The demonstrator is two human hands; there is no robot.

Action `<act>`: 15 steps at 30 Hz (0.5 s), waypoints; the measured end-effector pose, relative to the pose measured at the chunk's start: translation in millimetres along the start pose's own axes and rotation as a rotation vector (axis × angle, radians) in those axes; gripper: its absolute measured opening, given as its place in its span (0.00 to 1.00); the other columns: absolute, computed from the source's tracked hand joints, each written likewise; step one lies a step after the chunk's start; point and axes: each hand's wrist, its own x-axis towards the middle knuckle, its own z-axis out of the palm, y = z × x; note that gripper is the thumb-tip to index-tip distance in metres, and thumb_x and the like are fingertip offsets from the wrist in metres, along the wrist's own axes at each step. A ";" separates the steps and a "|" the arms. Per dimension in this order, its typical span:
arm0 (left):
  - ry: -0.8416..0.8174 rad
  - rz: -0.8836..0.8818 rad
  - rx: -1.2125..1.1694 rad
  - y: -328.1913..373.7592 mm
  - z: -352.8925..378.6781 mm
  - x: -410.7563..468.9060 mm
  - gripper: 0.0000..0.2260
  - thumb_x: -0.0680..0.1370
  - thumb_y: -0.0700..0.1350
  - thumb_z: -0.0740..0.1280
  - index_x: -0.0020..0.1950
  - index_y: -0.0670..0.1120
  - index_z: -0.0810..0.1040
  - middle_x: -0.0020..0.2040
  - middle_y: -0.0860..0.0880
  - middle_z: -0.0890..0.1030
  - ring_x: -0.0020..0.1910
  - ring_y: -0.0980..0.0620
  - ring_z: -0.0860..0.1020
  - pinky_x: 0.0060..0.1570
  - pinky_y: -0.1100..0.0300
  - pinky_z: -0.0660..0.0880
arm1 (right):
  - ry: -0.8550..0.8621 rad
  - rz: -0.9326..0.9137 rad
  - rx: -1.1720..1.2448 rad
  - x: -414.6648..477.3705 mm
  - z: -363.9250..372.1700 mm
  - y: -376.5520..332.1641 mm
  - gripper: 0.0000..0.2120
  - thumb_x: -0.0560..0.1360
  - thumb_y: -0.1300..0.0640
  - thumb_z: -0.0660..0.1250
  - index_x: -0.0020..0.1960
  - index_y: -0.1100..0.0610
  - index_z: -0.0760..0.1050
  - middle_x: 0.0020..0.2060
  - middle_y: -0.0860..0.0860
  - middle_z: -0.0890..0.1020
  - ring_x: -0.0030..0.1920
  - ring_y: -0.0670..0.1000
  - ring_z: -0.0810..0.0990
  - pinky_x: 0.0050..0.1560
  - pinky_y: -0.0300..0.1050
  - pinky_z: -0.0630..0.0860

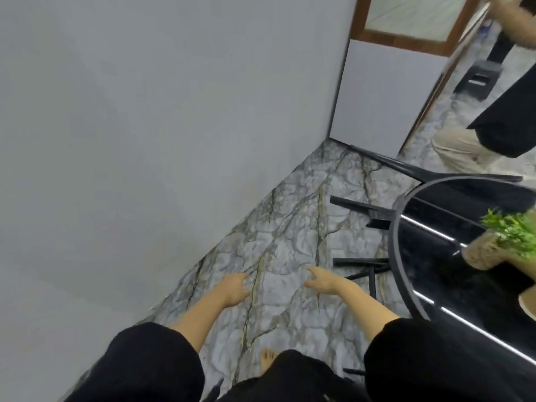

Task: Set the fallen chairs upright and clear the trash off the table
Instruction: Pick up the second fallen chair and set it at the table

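Two bare hands out in front, low in the middle of the frame, over grey marbled floor (290, 227). Left hand (235, 288) with fingers loosely curled and spread, holding nothing. Right hand (320, 281) likewise empty, thumb and fingers apart in a loose open curl, reaching toward the right. Black sleeves (150, 364) pushed up on both forearms at the bottom edge; one bare foot (268, 362) between them on the floor.

Round black table (406, 274) with a glossy top along the right edge, reflecting bright strips of light. Small potted plant (504, 242) with green leaves standing on it at right centre. Pale object (529, 303) at the far right edge of the tabletop, cut off by the frame; cannot tell what.

Fallen chair (435, 169) in black lying on its side on the floor just behind the table, upper right of centre, thin legs pointing left toward the wall corner. More black legs (362, 266) low on the floor just beside the table rim, near the right hand but apart from it; cannot tell whether from a second chair or the table base.

Plain grey wall (145, 126) across the whole left and upper left. Mirror (478, 82) in a brown frame at upper right, showing a blurred reflection of a person.
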 end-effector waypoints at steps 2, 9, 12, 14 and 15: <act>-0.004 0.001 0.005 8.1 -28.9 39.6 0.21 0.78 0.50 0.59 0.67 0.39 0.69 0.68 0.39 0.72 0.64 0.43 0.72 0.62 0.57 0.69 | -0.016 0.000 0.032 28.7 -32.9 -9.5 0.27 0.80 0.55 0.55 0.74 0.61 0.48 0.76 0.57 0.54 0.74 0.57 0.58 0.71 0.49 0.59; -0.020 0.047 0.057 39.4 -146.2 181.8 0.18 0.79 0.43 0.59 0.67 0.38 0.68 0.70 0.39 0.69 0.67 0.43 0.69 0.63 0.58 0.66 | 0.046 0.021 0.063 139.5 -156.8 -38.6 0.28 0.80 0.53 0.56 0.74 0.62 0.49 0.76 0.58 0.53 0.74 0.57 0.57 0.73 0.49 0.57; -0.016 0.101 0.111 50.2 -195.2 246.5 0.19 0.79 0.44 0.58 0.68 0.40 0.67 0.70 0.39 0.69 0.67 0.42 0.69 0.65 0.55 0.66 | 0.059 0.027 0.088 187.3 -206.7 -49.2 0.27 0.80 0.54 0.56 0.74 0.62 0.51 0.75 0.58 0.56 0.74 0.58 0.59 0.72 0.49 0.58; -0.038 0.130 0.161 62.5 -232.6 296.8 0.18 0.79 0.43 0.57 0.68 0.38 0.66 0.70 0.38 0.69 0.67 0.42 0.69 0.64 0.55 0.66 | 0.071 0.054 0.123 225.5 -245.9 -54.4 0.28 0.80 0.53 0.57 0.74 0.61 0.50 0.75 0.57 0.56 0.73 0.58 0.59 0.73 0.51 0.59; -0.053 0.142 0.168 68.4 -250.6 320.6 0.18 0.79 0.43 0.57 0.68 0.38 0.67 0.69 0.38 0.70 0.66 0.42 0.70 0.64 0.55 0.66 | 0.089 0.060 0.149 242.3 -264.7 -56.2 0.28 0.80 0.53 0.57 0.74 0.61 0.51 0.75 0.57 0.57 0.73 0.58 0.59 0.73 0.51 0.59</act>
